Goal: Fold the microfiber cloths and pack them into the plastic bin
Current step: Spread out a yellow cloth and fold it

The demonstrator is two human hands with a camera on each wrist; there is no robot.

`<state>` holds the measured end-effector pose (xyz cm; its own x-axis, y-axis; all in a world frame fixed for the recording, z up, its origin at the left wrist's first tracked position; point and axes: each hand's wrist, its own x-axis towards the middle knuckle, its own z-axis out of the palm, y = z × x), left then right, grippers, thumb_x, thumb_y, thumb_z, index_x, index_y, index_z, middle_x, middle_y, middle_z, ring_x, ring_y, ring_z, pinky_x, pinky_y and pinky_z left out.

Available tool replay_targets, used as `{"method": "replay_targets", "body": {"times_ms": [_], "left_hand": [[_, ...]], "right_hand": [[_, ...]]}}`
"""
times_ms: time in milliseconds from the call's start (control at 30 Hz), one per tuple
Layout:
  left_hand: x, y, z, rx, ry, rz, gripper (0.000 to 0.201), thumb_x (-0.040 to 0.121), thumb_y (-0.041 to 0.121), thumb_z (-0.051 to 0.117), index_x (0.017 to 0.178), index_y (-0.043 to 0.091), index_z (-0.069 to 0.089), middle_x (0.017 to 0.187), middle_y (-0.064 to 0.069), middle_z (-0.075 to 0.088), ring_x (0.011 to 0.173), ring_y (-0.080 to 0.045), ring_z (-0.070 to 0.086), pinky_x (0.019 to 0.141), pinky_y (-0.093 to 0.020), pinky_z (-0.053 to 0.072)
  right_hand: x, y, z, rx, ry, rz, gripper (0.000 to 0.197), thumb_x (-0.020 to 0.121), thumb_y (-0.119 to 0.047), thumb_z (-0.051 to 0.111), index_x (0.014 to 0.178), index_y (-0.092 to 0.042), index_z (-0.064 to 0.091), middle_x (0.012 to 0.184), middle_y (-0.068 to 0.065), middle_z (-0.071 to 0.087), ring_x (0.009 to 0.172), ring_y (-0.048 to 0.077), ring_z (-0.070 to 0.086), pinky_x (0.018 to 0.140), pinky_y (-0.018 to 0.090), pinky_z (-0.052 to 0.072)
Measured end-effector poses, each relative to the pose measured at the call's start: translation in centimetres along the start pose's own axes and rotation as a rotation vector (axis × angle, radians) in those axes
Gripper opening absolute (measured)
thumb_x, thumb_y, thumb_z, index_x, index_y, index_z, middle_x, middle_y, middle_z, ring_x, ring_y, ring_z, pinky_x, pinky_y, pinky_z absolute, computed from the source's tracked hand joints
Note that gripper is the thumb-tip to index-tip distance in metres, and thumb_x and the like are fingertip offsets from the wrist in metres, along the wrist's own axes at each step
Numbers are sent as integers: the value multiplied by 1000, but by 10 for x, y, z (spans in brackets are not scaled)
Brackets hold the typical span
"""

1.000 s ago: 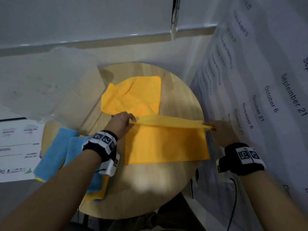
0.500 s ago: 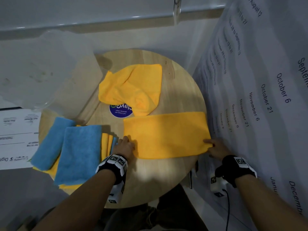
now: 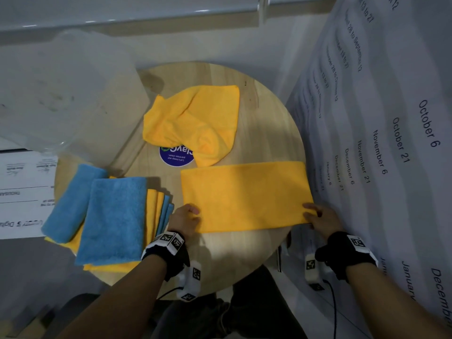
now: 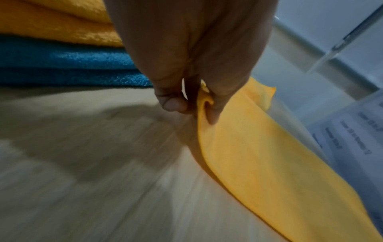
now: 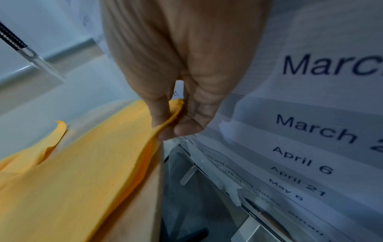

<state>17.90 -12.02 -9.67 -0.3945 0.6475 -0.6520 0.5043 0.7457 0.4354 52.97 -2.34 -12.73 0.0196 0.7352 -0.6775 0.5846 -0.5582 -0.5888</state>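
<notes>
A yellow cloth (image 3: 245,195), folded in half into a long rectangle, lies on the round wooden table (image 3: 259,113). My left hand (image 3: 187,217) pinches its near left corner (image 4: 205,99). My right hand (image 3: 318,216) pinches its near right corner (image 5: 173,113) at the table's right edge. A second yellow cloth (image 3: 195,121) lies crumpled behind it. A stack of folded blue and yellow cloths (image 3: 115,216) sits at the table's left. The clear plastic bin (image 3: 61,94) stands at the far left.
A blue round sticker (image 3: 175,156) shows on the table between the two yellow cloths. A printed sheet with dates (image 3: 381,143) hangs close on the right. White papers (image 3: 22,192) lie left of the table. A wall rail (image 3: 146,19) runs behind.
Both hands drew the far edge of the yellow cloth toward me and laid it over the near half. The cloth now lies folded in half, and both hands hold the near corners.
</notes>
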Motion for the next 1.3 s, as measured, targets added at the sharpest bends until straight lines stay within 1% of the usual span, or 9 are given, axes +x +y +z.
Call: {"method": "replay_targets", "body": {"times_ms": [300,433,533,767,867,967,1067,1167,1300], "left_hand": [[-5,27,-44,-418,109,86,12,91,16,60,80,18,60,69,-9,53,38,-9,49,46,-27,44],[9,53,-73,-501,97,146,11,86,20,65,81,28,69,82,-13,57,72,-20,59,72,-42,58],[13,70,-92,-590,190,221,18,81,15,70,86,32,71,83,-15,56,85,-23,56,85,-47,51],[-15,74,-91,-761,225,184,16,77,16,76,70,20,62,69,-15,59,58,-18,44,51,-27,39],[-31,73,-97,-920,109,165,13,73,10,74,85,11,70,71,-5,71,72,-23,62,58,-27,55],[-45,63,-106,-1047,-206,241,61,56,-4,74,115,7,60,98,-10,71,95,-20,69,85,-26,55],[-51,61,-110,-772,-121,325,55,71,-21,63,115,11,61,103,-15,68,99,-20,67,87,-26,52],[-41,57,-105,-302,114,380,19,78,6,73,86,23,70,83,-11,71,77,-23,67,76,-31,54],[-36,48,-95,-96,100,519,10,77,7,73,83,15,71,81,2,51,72,-4,49,67,-12,38]], "right_hand": [[-5,-33,-10,170,146,-173,20,91,-17,61,108,-8,67,107,18,65,84,28,62,61,12,52],[-4,-69,-25,241,253,-292,13,79,-47,68,91,-41,71,111,12,66,100,28,62,86,41,55],[-10,-100,-37,350,251,-414,21,88,-19,65,109,-23,68,115,5,64,99,10,60,85,15,50],[-24,-102,-32,620,293,-434,16,85,-16,68,81,-32,71,87,-12,67,87,11,64,68,22,57],[-35,-104,-36,748,276,-401,24,72,-33,74,91,-18,70,81,-6,71,81,15,66,70,24,57],[-45,-110,-46,949,158,-427,25,73,-19,69,96,-11,68,77,-3,73,78,12,69,78,26,56],[-36,-104,-55,675,183,-441,42,80,-2,68,120,-13,61,97,-4,72,96,10,67,84,19,52],[-27,-99,-57,296,294,-484,34,82,-6,70,107,-28,67,98,2,69,95,16,66,87,22,51],[-31,-100,-55,-2,356,-611,19,86,6,60,103,0,68,102,24,60,90,26,63,69,0,40]]}}
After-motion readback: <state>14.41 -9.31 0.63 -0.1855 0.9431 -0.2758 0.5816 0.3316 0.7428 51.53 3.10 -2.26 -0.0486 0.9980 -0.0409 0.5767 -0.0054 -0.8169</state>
